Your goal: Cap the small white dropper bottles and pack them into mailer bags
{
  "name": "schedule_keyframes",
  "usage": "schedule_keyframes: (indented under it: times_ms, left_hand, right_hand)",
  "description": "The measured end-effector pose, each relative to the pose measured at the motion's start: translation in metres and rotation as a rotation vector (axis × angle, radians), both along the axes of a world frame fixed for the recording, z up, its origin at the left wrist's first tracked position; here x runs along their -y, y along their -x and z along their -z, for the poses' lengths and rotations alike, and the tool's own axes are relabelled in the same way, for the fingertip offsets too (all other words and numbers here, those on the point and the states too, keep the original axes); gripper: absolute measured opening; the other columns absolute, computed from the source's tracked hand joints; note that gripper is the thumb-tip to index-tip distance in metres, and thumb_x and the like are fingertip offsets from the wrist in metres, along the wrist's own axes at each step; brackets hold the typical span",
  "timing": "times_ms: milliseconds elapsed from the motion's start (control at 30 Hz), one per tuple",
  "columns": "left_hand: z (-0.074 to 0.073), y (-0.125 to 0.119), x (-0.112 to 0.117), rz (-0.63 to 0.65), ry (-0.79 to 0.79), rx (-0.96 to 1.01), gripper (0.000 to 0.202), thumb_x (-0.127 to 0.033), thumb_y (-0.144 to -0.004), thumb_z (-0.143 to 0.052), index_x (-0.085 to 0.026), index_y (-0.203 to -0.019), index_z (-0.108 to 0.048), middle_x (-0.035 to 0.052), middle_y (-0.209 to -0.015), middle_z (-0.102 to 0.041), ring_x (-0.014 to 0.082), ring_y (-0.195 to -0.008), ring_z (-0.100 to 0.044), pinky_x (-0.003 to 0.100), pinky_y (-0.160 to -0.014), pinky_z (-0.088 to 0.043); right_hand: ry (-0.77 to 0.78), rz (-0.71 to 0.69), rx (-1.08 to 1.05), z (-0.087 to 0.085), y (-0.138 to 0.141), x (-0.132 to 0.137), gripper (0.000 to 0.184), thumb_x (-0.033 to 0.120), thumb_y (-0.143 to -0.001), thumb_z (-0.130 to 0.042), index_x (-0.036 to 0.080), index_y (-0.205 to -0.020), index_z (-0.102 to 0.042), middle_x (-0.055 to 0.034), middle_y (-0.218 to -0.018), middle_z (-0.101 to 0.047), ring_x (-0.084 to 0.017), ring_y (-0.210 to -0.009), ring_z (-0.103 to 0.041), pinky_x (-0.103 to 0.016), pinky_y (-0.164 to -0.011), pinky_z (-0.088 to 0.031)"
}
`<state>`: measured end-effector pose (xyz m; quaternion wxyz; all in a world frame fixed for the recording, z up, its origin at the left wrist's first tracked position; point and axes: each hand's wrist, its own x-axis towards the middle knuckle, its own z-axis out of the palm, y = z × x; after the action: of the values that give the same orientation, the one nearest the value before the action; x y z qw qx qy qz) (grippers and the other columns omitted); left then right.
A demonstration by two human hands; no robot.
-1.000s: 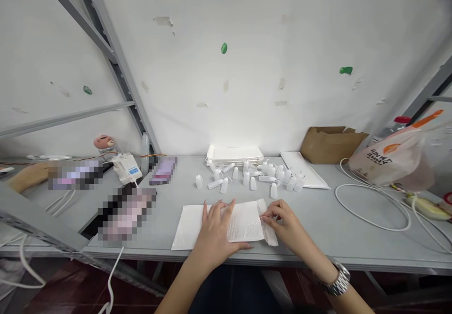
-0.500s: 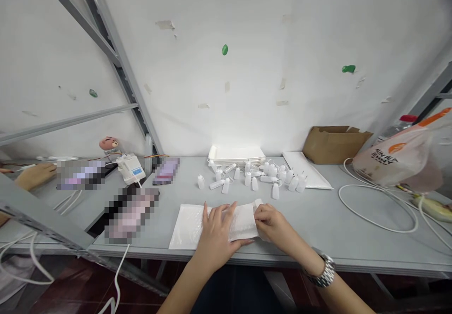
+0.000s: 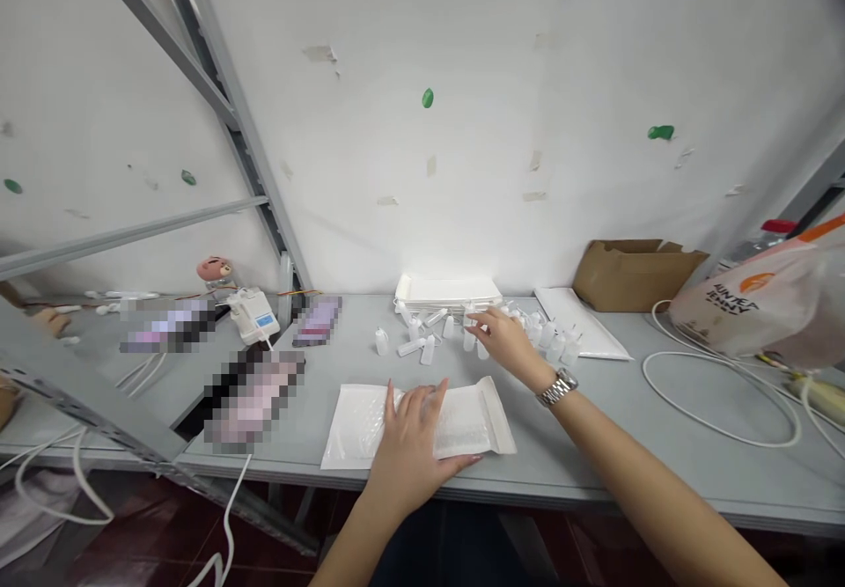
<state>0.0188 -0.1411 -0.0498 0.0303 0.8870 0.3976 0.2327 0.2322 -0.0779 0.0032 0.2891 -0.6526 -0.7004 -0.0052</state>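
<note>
My left hand (image 3: 413,433) lies with fingers spread on a white bubble mailer (image 3: 347,429), pressing it to the table near the front edge. The mailer's flap (image 3: 498,420) stands loose at its right end. Farther back, my right hand (image 3: 502,341) has its thumb and fingertips pinched at the top of an upright small white squeeze bottle (image 3: 468,341). Around it are several similar bottles (image 3: 428,351), some standing and some lying down; my right hand covers part of the group.
Behind the bottles lies a stack of white mailers (image 3: 449,289), with another mailer (image 3: 581,323) to the right. A brown box (image 3: 637,279), a plastic bag (image 3: 745,314) and a looped white cable (image 3: 719,442) are rightward. Phones (image 3: 254,398) lie left, beside a metal post (image 3: 85,411).
My right hand has let go of the mailer's right end and moved up and away to the bottles. The flap has opened outward. My left hand stays on the mailer.
</note>
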Motion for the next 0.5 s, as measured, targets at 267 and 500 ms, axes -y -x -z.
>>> schedule_keyframes:
  times_ms: [267,500]
  left_hand:
    - [0.002,0.001,0.0,0.006,-0.005,0.009,0.085,-0.07,-0.071,-0.041,-0.024,-0.139,-0.021,0.0095,-0.119,-0.051,0.0262,-0.114,-0.044,0.059,-0.106,-0.013]
    - [0.0,0.001,0.001,0.004,-0.015,0.009,0.08,-0.068,-0.074,-0.041,-0.024,-0.138,-0.023,0.0089,-0.118,-0.053,0.0258,-0.113,-0.046,0.06,-0.106,-0.015]
  right_hand:
    - [-0.102,0.069,-0.06,0.017,0.008,-0.013,0.016,0.02,-0.085,-0.042,0.017,-0.076,-0.055,-0.0077,-0.079,-0.063,-0.021,-0.075,-0.056,-0.033,-0.069,-0.034]
    - [-0.064,0.066,-0.314,-0.001,0.003,0.022,0.022,0.036,-0.081,-0.047,0.021,-0.064,-0.048,-0.0034,-0.065,-0.059,-0.018,-0.063,-0.052,-0.03,-0.059,-0.037]
